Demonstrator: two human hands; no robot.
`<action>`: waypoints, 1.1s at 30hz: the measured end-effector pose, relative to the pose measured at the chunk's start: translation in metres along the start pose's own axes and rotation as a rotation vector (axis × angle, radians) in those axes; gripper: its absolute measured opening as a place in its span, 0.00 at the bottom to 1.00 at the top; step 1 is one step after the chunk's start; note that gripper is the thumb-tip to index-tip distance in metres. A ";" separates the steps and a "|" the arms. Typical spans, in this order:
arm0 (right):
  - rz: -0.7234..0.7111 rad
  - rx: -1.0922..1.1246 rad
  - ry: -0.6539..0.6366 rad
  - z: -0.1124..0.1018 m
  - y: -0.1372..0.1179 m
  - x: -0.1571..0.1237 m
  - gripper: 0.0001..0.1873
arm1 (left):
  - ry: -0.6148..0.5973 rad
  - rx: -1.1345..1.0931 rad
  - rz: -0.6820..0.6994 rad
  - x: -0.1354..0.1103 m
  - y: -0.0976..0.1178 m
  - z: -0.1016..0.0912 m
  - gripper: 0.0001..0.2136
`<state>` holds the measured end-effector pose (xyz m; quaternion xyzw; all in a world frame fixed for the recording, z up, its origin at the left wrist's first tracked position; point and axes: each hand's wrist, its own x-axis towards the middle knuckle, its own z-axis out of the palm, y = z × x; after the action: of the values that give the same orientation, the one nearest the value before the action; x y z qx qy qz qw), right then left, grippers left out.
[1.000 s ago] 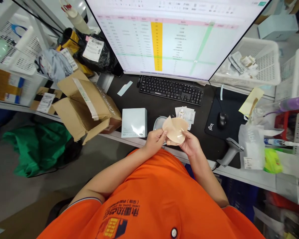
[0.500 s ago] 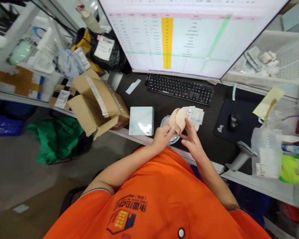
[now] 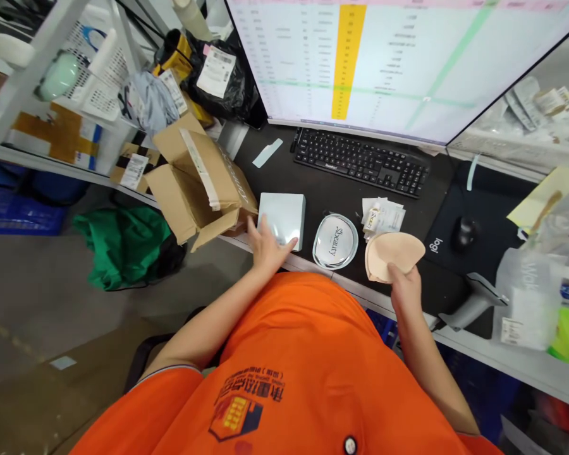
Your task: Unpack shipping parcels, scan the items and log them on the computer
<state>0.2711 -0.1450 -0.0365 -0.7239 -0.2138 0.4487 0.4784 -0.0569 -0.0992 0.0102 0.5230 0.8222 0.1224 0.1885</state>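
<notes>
My right hand (image 3: 404,288) grips a pair of beige rounded pads (image 3: 391,254) near the desk's front edge. My left hand (image 3: 266,243) lies with fingers spread on the near edge of a pale green square box (image 3: 283,215). Between the two hands sits a round clear case (image 3: 335,241) with printed lettering on its lid. A few small white packets (image 3: 383,215) lie just behind the pads.
An open cardboard box (image 3: 199,183) overhangs the desk to the left. A black keyboard (image 3: 360,163) sits below a big monitor (image 3: 398,57). A mouse (image 3: 461,233) on a black pad and a grey scanner (image 3: 471,298) lie to the right. Green cloth (image 3: 123,243) is on the floor.
Both hands held the beige pads together over the round case. Now the left hand has let go and moved left onto the pale box; the right hand carried the pads to the right.
</notes>
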 end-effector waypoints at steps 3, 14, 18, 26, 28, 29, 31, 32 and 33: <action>-0.021 -0.075 0.004 -0.002 0.005 -0.004 0.29 | -0.116 0.111 -0.197 0.000 -0.020 0.014 0.63; -0.269 -0.386 -0.239 0.013 -0.002 -0.041 0.29 | -0.193 -0.112 -0.142 0.000 -0.054 0.025 0.60; -0.282 -0.397 -0.243 0.009 -0.004 -0.046 0.28 | -0.178 -0.222 -0.220 0.003 -0.054 0.031 0.67; -0.232 -0.380 -0.136 0.008 0.003 -0.053 0.28 | -0.134 -0.241 -0.255 0.006 -0.052 0.039 0.68; -0.188 -0.347 -0.004 0.004 0.010 -0.050 0.28 | -0.132 -0.234 -0.250 0.006 -0.052 0.040 0.68; -0.157 -0.316 0.046 0.001 0.014 -0.048 0.29 | -0.143 -0.223 -0.247 0.007 -0.052 0.039 0.68; -0.095 -0.246 0.095 -0.004 0.019 -0.042 0.30 | -0.195 -0.179 -0.243 0.009 -0.052 0.033 0.69; -0.072 -0.218 0.098 -0.005 0.019 -0.039 0.31 | -0.224 -0.144 -0.243 0.012 -0.052 0.028 0.69; -0.058 -0.198 0.097 -0.006 0.018 -0.037 0.31 | -0.242 -0.102 -0.240 0.015 -0.051 0.022 0.68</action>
<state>0.2552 -0.1838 -0.0355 -0.7820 -0.2547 0.3759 0.4270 -0.0941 -0.1071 -0.0324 0.4220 0.8427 0.0766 0.3255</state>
